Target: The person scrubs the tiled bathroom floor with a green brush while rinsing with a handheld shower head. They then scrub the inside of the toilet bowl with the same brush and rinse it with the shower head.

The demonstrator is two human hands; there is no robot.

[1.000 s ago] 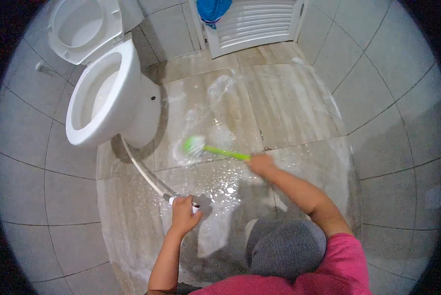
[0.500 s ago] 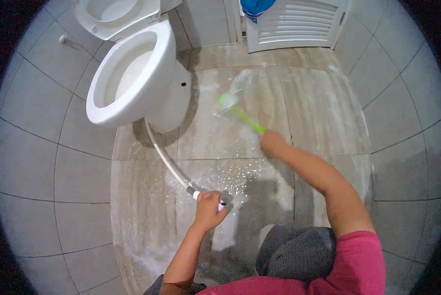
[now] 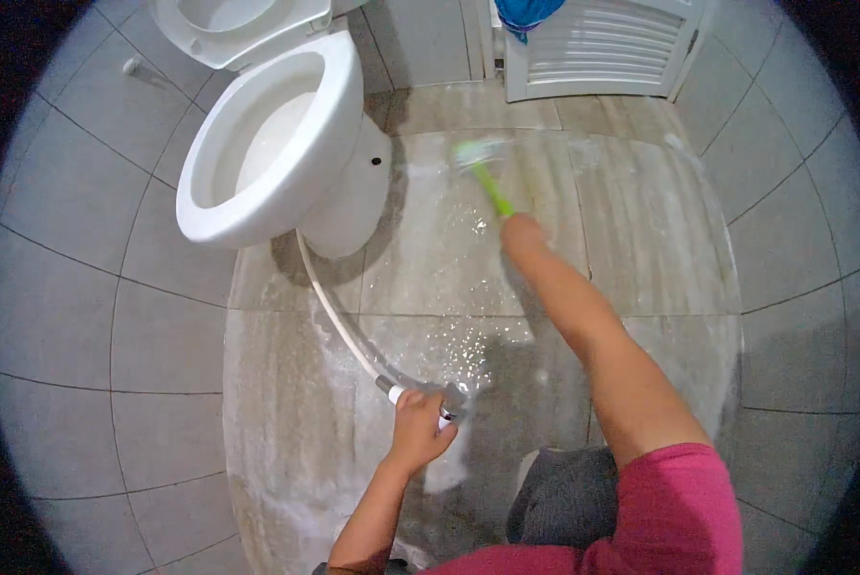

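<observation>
My left hand (image 3: 418, 431) is wrapped round a white handheld sprayer (image 3: 447, 418) with a silvery head, low over the wet floor. A pale hose (image 3: 339, 311) runs from the sprayer back toward the toilet. Bright water droplets lie scattered on the floor ahead of it. Farther off, my right hand (image 3: 523, 238) grips the green handle of a scrub brush (image 3: 492, 187). The brush head, blurred by motion, meets the tiles among whitish suds. My arm reaches forward nearly straight, and my palm hides the handle's end.
A white toilet (image 3: 348, 206) with its lid raised stands at the left. At the back is a white louvred door (image 3: 602, 48) with a blue cloth (image 3: 526, 14) hanging by it. Grey tiled walls close both sides; suds streak the tiled floor (image 3: 660, 230).
My right hand has pushed the brush forward, its head moving farther from me and slightly right. My left hand still holds the sprayer, a little lower and more to the right in view.
</observation>
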